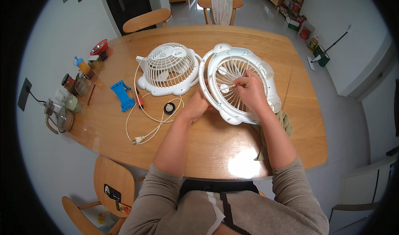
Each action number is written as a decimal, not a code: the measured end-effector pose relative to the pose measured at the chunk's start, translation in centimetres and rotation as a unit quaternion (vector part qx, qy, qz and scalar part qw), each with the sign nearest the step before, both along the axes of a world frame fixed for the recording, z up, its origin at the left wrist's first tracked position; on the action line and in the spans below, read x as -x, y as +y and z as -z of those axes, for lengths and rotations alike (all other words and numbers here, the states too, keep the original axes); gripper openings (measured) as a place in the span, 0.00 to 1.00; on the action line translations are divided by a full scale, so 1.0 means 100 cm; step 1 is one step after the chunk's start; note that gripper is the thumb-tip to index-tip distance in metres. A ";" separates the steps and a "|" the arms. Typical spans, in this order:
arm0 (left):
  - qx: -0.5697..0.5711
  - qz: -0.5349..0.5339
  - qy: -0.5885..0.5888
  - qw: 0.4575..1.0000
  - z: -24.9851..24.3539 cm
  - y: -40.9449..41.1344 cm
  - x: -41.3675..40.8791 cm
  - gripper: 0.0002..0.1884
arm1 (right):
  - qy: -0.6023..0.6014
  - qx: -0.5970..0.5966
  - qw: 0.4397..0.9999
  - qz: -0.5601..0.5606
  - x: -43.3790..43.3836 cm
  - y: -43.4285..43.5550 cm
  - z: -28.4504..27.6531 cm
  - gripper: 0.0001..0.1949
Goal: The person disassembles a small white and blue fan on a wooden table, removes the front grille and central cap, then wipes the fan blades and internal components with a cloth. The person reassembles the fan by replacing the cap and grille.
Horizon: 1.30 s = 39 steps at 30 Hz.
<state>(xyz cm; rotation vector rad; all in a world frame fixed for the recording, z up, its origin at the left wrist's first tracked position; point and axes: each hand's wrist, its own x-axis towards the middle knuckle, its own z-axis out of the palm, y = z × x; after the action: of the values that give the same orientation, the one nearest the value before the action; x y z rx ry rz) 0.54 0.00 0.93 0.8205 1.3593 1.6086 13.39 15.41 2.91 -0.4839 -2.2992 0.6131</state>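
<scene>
My left hand (pixel 198 105) grips the lower left rim of a white plastic fan front cover (pixel 231 119), tilted above the wooden table. Over the cover's inner grille, my right hand (pixel 251 90) has its fingers bunched and holds what looks like a thin white stick; its exact kind is unclear. To the left stands the fan body with its domed rear cage (pixel 170 67), and its white power cord (pixel 156 119) loops over the table. A black round knob (pixel 169 108), a red-handled screwdriver (pixel 140 100) and a blue plastic bracket (pixel 122 96) lie near the cord.
A green cloth (pixel 284 122) lies partly under my right forearm. Along the wall at left are glass jars (pixel 72 102), a squeeze bottle (pixel 83 67), a glass kettle (pixel 64 119) and a red bowl (pixel 99 47). Wooden chairs (pixel 147 20) stand around the table.
</scene>
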 end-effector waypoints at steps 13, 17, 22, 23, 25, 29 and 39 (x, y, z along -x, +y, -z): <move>-0.199 0.096 -0.203 0.954 0.011 0.001 0.006 0.39 | -0.007 0.080 0.993 -0.081 -0.008 -0.002 -0.021 0.07; -0.219 0.047 -0.189 0.956 0.016 0.004 0.005 0.36 | -0.016 0.080 0.988 -0.129 -0.011 -0.002 -0.027 0.07; -0.158 0.030 -0.114 0.980 0.002 0.006 -0.001 0.34 | 0.031 0.181 0.957 -0.225 -0.015 -0.006 -0.035 0.09; -0.152 0.036 -0.119 0.981 -0.001 0.006 -0.001 0.33 | 0.057 0.201 0.948 -0.241 -0.017 -0.005 -0.036 0.10; -0.192 0.070 -0.097 0.974 0.000 0.004 -0.005 0.37 | 0.119 0.263 0.921 -0.261 -0.026 0.006 -0.031 0.09; -0.130 -0.040 -0.061 0.989 0.001 0.006 -0.009 0.31 | 0.264 0.419 0.825 -0.272 -0.039 0.001 -0.024 0.12; -0.185 -0.078 -0.278 0.939 0.008 0.006 0.003 0.20 | 0.366 0.653 0.590 -0.303 -0.021 0.058 0.059 0.16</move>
<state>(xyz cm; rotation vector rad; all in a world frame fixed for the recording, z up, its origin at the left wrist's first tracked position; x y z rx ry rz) 0.25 0.58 0.16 0.4116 0.7419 2.0611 15.52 21.18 -3.03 0.0451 -0.7753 2.3270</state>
